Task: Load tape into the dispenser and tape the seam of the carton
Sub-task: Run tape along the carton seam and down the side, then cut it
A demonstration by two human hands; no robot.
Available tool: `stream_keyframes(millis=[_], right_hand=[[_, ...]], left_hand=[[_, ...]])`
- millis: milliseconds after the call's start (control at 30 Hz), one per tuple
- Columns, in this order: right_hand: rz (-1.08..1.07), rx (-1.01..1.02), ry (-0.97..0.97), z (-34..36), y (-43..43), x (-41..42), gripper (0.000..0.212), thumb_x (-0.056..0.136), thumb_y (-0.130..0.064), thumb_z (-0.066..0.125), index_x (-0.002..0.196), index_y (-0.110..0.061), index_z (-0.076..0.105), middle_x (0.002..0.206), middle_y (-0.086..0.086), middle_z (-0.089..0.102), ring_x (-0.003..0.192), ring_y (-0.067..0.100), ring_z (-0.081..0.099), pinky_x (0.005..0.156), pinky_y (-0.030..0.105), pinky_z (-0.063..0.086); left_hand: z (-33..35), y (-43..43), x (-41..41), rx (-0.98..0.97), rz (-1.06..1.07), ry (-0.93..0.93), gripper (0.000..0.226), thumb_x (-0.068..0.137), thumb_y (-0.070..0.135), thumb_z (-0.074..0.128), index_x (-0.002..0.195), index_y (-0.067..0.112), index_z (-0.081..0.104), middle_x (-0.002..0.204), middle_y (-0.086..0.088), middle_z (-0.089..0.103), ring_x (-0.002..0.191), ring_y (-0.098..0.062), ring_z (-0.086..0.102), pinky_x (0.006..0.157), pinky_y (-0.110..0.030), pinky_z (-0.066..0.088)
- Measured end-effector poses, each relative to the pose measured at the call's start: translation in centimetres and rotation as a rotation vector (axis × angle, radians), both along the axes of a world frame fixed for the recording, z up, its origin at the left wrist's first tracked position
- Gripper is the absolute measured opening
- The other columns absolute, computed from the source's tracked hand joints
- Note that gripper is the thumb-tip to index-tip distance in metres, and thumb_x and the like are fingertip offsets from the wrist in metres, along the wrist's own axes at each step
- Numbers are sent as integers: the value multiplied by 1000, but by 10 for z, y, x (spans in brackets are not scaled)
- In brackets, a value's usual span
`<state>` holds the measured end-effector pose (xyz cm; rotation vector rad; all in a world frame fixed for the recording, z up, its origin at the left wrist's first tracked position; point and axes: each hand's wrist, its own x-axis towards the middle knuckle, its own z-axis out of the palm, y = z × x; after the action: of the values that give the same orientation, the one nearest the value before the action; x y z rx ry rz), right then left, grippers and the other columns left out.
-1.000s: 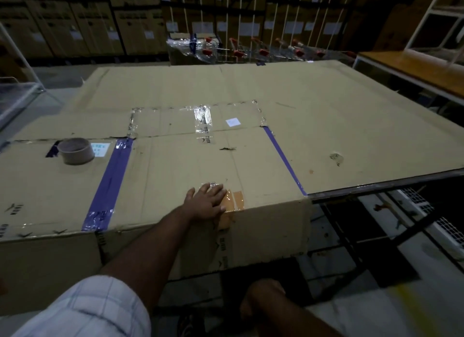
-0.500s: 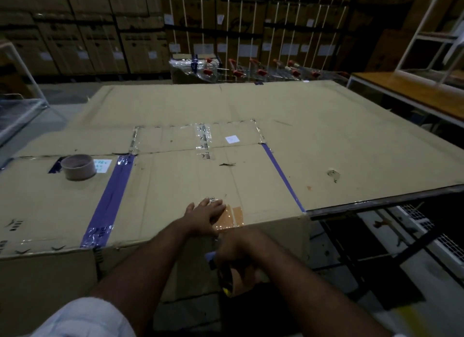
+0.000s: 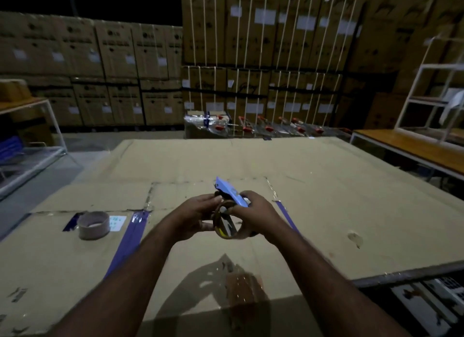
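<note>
Both my hands hold a blue tape dispenser [image 3: 231,193] with a brown tape roll [image 3: 226,226] in the air above the carton [image 3: 190,264]. My left hand [image 3: 194,217] grips the roll's left side. My right hand [image 3: 253,215] grips the dispenser and the roll from the right. The carton's top shows a strip of brown tape [image 3: 244,289] near its front edge and blue tape lines [image 3: 128,241]. A spare roll of tape [image 3: 93,225] lies flat on the carton at the left.
The carton lies on a wide cardboard sheet [image 3: 313,186] over a metal-edged table [image 3: 411,274]. Stacked boxes [image 3: 251,60] fill the back wall. Trolleys [image 3: 266,127] stand behind the table. A white shelf frame and wooden bench [image 3: 411,143] stand at right, a rack [image 3: 32,158] at left.
My left hand left the carton's top and rose. My right hand brought the dispenser up from below the table edge. Both now hold it above the carton. The view tilted up.
</note>
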<state>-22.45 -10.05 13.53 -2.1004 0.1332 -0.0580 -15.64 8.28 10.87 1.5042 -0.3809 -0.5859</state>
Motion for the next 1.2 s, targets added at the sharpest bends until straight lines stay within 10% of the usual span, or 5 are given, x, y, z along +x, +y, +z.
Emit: stream_keyframes(millis=[367, 533, 667, 867, 1200], right_hand=[[-58, 167, -430, 2, 21, 82, 51, 88, -42, 68, 134, -32, 51, 115, -13, 63, 102, 7, 63, 86, 30, 55], [-241, 94, -465, -12, 28, 121, 28, 96, -44, 55, 120, -31, 59, 88, -6, 66, 72, 6, 61, 61, 25, 51], [-385, -140, -324, -52, 12, 146, 32, 93, -40, 55, 69, -20, 61, 59, -3, 53, 57, 15, 50, 51, 29, 36], [-499, -284, 19, -118, -10, 164, 26, 84, -43, 63, 79, -19, 72, 67, -1, 69, 63, 17, 66, 63, 38, 59], [-401, -387, 186, -161, -34, 172, 33, 85, -41, 60, 67, -13, 62, 69, 4, 68, 66, 21, 64, 58, 33, 48]], left_hand=[[46, 17, 85, -108, -2, -235, 53, 77, 23, 79, 127, 19, 63, 122, -7, 70, 113, -29, 66, 95, -49, 52], [31, -2, 119, -45, 84, -322, 23, 87, 22, 72, 111, 19, 72, 99, -3, 75, 84, -13, 67, 72, -37, 54], [-10, -22, 142, 206, 100, -328, 16, 82, 32, 76, 91, 19, 75, 83, -14, 72, 68, -20, 62, 63, -37, 52], [-78, -55, 153, 524, 72, -382, 22, 80, 34, 72, 81, 11, 73, 74, -8, 73, 65, -23, 68, 64, -38, 57], [-126, -83, 164, 751, 45, -459, 24, 83, 34, 64, 86, 12, 74, 85, -7, 74, 78, -18, 65, 59, -25, 39]])
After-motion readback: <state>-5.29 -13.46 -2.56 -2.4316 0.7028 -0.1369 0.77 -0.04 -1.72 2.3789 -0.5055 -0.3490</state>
